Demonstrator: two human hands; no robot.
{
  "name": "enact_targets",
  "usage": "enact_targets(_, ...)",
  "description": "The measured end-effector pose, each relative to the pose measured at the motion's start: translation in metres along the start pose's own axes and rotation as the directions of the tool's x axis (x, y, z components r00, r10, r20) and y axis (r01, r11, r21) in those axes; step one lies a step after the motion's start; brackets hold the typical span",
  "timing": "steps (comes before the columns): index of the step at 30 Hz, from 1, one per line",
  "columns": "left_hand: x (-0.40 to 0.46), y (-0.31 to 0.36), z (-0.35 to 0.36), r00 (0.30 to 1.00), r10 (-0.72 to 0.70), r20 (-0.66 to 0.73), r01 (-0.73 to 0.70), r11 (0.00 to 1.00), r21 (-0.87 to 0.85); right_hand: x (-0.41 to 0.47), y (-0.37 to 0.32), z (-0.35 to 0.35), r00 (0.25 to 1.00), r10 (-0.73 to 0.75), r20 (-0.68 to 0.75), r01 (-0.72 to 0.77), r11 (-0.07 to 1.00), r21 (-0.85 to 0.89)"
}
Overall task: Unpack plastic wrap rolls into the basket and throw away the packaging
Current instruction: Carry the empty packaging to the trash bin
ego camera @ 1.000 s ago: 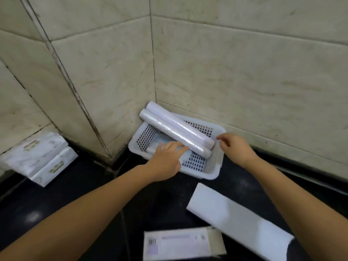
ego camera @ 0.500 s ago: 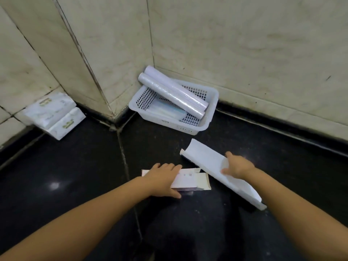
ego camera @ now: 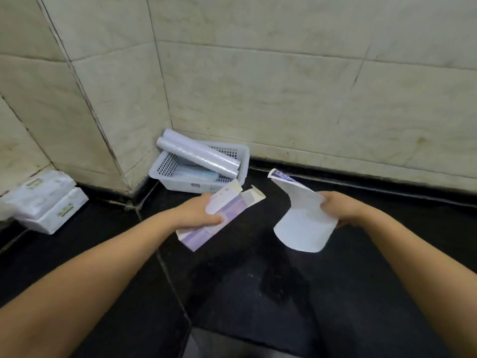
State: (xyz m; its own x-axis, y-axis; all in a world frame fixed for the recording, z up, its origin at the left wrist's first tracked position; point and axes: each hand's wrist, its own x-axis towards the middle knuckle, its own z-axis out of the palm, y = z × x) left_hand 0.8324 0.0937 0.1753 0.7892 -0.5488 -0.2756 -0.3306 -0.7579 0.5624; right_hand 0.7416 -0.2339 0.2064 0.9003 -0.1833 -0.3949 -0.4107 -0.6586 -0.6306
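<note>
Left hand (ego camera: 200,213), flat on the purple-printed carton (ego camera: 219,218) on the black counter (ego camera: 103,254) half a second back, now gripping it raised, flaps open toward the basket (ego camera: 180,183). Right hand (ego camera: 338,209) likewise closed on the white carton (ego camera: 302,220), now lifted and bent, right of the basket.

Home corner — tiled walls (ego camera: 284,86), tissue packs (ego camera: 46,200).
</note>
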Motion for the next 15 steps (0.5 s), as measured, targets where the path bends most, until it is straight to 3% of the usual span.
enact_targets(2,-0.002,0.019,0.007,0.999,0.051,-0.020,-0.052,0.997,-0.063,-0.039,0.015,-0.002,0.999,0.024,-0.032,-0.018,0.985,0.169)
enact_targets(8,-0.001,0.108,0.063,0.991,0.114,0.064,-0.115,0.993,0.016,-0.162,0.097,0.000,0.929,0.263,-0.259,-0.113,0.870,0.479)
enact_targets(12,-0.012,0.190,0.121,0.945,0.256,0.203,-0.263,0.965,0.008,-0.264,0.164,0.000,0.815,0.440,-0.377,-0.131,0.774,0.620)
enact_targets(15,-0.032,0.254,0.173,0.871,0.361,0.332,-0.388,0.921,0.017,-0.350,0.211,0.010,0.683,0.583,-0.440,-0.161,0.708,0.688)
